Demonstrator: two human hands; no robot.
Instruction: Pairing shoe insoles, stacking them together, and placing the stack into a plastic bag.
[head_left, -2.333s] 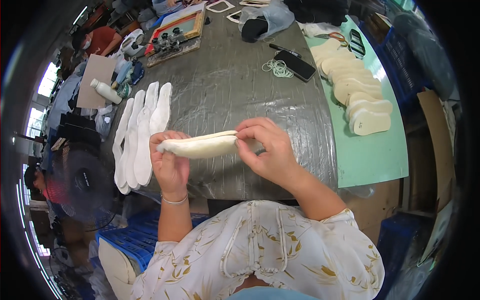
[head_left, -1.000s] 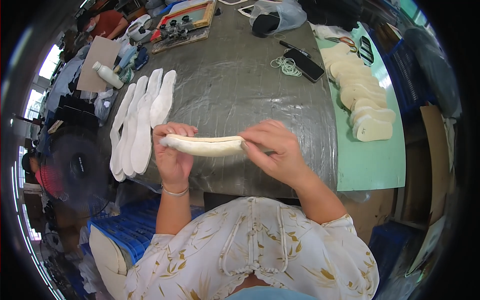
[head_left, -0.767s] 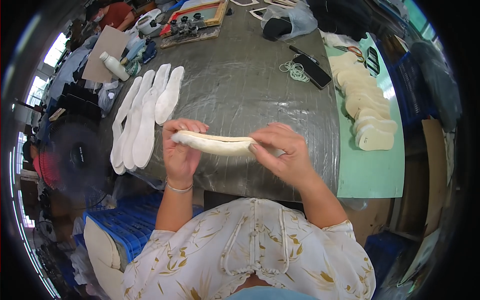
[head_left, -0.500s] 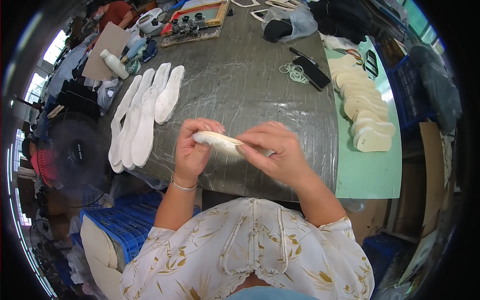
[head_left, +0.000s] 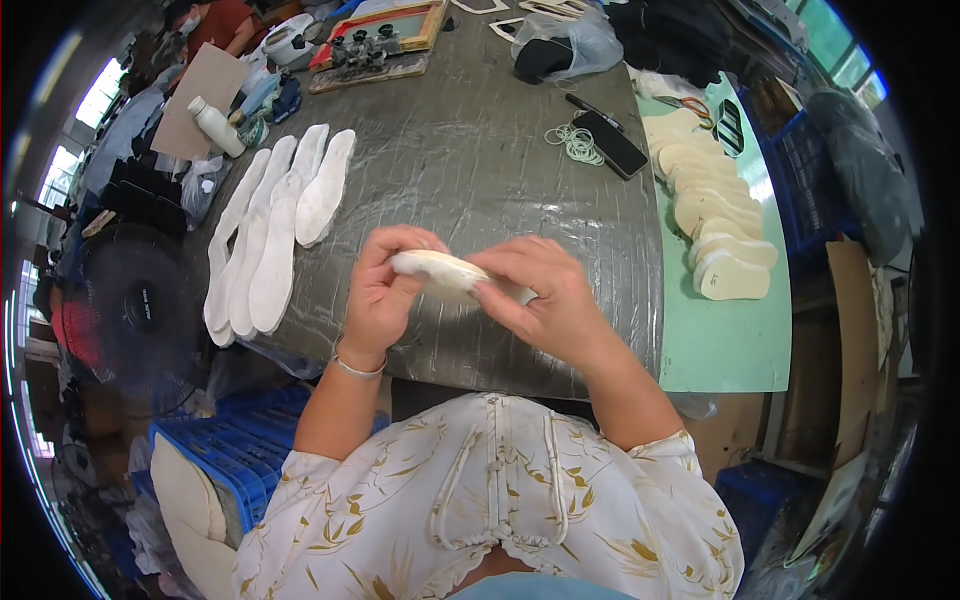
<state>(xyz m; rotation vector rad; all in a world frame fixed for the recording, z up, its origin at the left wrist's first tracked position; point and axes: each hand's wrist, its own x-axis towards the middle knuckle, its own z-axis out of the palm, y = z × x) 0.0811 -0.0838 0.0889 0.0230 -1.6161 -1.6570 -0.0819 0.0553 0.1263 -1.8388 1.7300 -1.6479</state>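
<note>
1. Head view: your left hand [head_left: 385, 285] is clamped on the left end of a bowed, cream-topped, white fleecy insole [head_left: 438, 268], fingers above and thumb below.
2. Your right hand [head_left: 540, 300] pinches the insole's right end between thumb and fingers; part of that end is hidden.
3. You have the insole raised above the near part of a dark grey, plastic-covered table [head_left: 450, 170], in front of your chest, seen nearly edge-on.
4. Clock positions below are taken from the held insole.
5. Between 9 and 10 o'clock: long, white, fleecy insoles [head_left: 278, 270] lie side by side, partly overlapping, well apart from your hands.
6. At 10 o'clock, farther out: a white cylindrical bottle [head_left: 215, 127], tilted.
7. At about 2 o'clock: a black rectangular phone [head_left: 615, 145], just beside a loose heap of pale green rubber bands [head_left: 574, 147].
8. Between 2 and 3 o'clock: an overlapping row of cream insoles [head_left: 715, 210] on a smooth, pale green board [head_left: 725, 350].
</note>
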